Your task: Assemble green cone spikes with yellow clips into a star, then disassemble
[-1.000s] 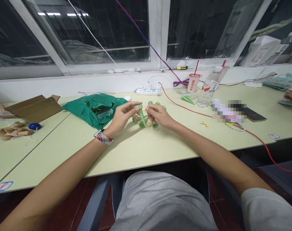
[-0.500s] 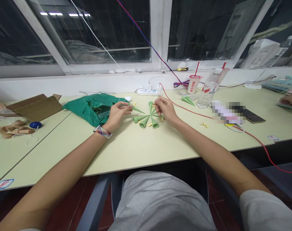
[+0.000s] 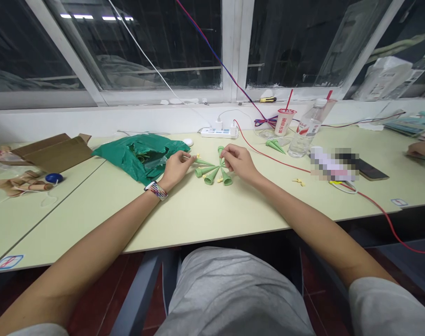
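Several green plastic cones (image 3: 212,173) lie fanned out on the pale table (image 3: 205,214), tips meeting in the middle. My left hand (image 3: 175,167) is closed on the wide end of one green cone (image 3: 202,162) at the fan's left, which rests on the table with a small yellow piece at its end. My right hand (image 3: 237,161) is curled over the fan's right side, fingers pinched on something I cannot make out. A green plastic bag (image 3: 138,154) lies just left of my left hand.
A cardboard box (image 3: 53,150), wooden pieces (image 3: 18,183) and a blue cap (image 3: 53,178) sit at the left. A power strip (image 3: 219,132), red cable (image 3: 338,184), drink cup (image 3: 283,121), water bottle (image 3: 305,130), two more cones (image 3: 275,145), a phone (image 3: 368,169) and another person's hand (image 3: 421,148) are at the right.
A second ago both hands held a cone together above the pile. They have parted: the left laid its cone down at the fan's left, the right settled over the right side.
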{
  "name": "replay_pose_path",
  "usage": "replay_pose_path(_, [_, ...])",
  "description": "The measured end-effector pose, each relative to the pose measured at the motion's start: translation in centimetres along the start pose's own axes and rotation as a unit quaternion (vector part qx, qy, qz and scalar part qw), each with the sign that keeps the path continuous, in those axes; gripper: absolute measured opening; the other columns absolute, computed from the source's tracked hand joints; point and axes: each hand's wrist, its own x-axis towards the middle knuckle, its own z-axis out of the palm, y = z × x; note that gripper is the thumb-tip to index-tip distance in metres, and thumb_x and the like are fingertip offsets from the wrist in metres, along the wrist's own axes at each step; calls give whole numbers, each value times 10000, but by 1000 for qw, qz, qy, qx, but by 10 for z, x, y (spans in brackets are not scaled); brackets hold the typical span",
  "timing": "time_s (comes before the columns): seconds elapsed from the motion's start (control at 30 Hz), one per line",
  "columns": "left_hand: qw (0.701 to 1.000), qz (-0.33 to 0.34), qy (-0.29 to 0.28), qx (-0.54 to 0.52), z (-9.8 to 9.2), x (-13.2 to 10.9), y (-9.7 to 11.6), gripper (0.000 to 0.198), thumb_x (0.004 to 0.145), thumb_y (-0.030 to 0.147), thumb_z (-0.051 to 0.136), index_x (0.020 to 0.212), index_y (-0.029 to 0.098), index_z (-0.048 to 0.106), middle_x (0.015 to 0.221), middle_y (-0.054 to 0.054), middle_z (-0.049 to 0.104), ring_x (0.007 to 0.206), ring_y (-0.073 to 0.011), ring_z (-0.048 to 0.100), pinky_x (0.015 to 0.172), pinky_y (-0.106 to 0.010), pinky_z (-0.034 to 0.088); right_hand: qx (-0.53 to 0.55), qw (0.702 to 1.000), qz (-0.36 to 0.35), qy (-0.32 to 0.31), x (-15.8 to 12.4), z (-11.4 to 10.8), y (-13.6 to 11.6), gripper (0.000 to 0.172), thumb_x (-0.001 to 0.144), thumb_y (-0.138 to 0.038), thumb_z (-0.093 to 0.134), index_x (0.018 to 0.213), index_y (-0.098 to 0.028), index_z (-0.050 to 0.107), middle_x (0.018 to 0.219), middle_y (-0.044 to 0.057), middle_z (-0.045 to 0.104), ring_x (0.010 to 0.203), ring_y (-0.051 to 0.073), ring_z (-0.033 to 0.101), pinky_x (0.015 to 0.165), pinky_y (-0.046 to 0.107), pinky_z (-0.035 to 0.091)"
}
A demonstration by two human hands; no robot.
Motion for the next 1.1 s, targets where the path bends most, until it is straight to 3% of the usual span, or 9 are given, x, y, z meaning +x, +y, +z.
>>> replay_pose_path(0.47, [999,2,-17,27,5,0,-2,334,861,530,755,831,198,744,889,-93,804,807,-267,701,742,-356,479,-3,1000,8,3,1,-1,1,196,917,-342,644,769,-213,643,549,-52,565,443,94,469,477,235,365])
replay_pose_path(0.83, [996,12,-45,70,0,-3,7,408,878,590,703,759,204,757,796,-86,779,714,-253,636,694,-364,443,-3,1000,-1,2,2,-3,4,211,927,-361,647,780,-209,646,553,-50,563,456,94,472,486,230,375])
replay_pose_path(1.1, [991,0,-64,121,-1,-3,6,454,920,605,630,822,193,795,877,-90,808,807,-263,681,722,-352,446,2,1000,1,2,3,-4,5,184,916,-325,630,775,-210,650,545,-53,558,452,93,468,478,229,370])
